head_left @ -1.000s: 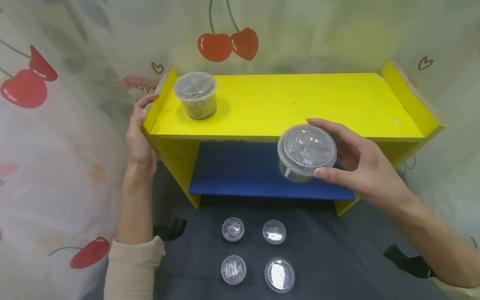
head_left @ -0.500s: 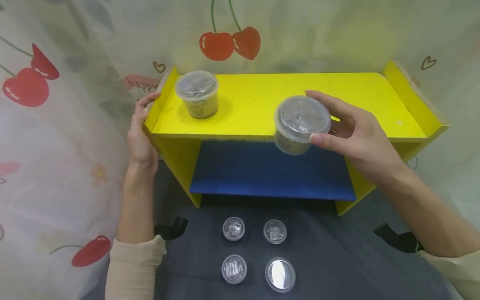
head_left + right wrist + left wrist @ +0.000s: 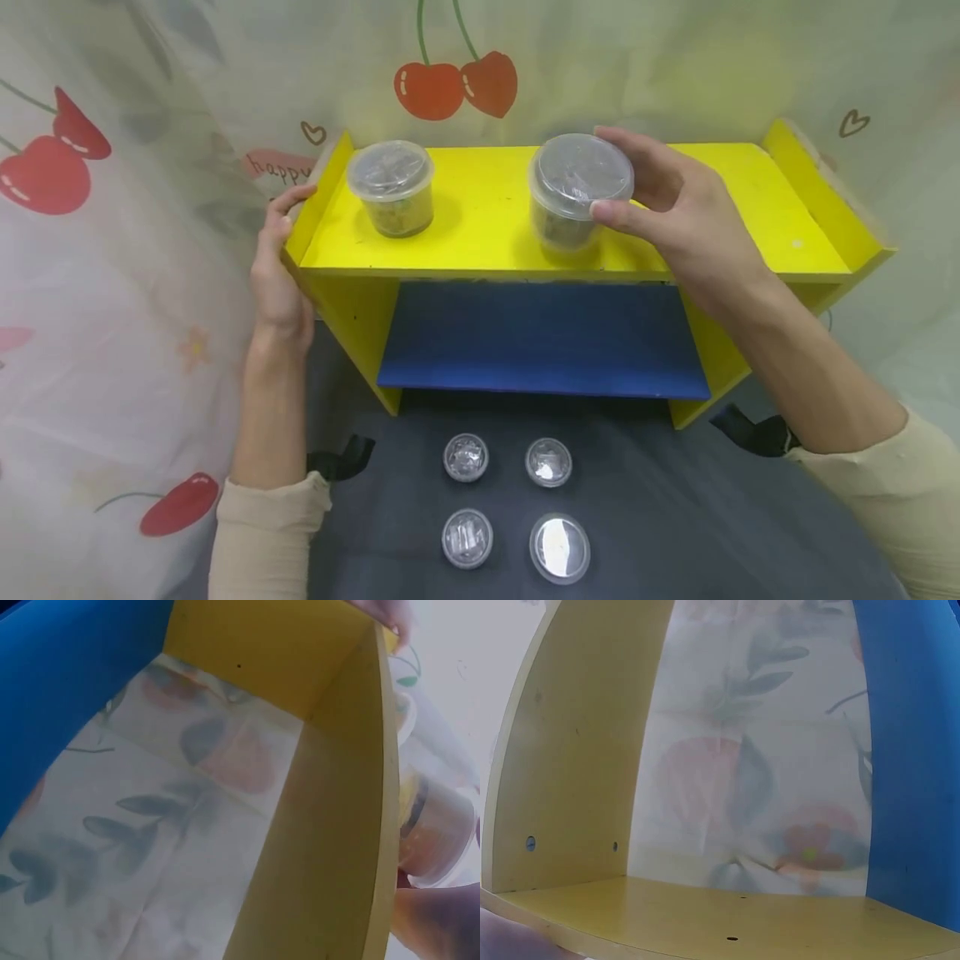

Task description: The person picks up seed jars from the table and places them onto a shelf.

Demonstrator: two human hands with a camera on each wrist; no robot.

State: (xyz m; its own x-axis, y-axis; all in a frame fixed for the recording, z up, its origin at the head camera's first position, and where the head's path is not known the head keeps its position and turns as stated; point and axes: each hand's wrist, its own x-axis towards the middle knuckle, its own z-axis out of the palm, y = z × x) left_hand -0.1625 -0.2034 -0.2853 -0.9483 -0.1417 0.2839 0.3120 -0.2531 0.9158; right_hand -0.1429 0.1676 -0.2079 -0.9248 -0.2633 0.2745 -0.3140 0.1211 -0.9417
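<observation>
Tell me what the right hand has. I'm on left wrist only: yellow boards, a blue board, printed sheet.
Observer: From the head view, the right hand grips a clear lidded tub with thumb and fingers at its lid.

Operator: Copy. Any other tub on the top board?

Observer: Yes, one more lidded tub stands on the yellow top board, beside the left end board.
</observation>
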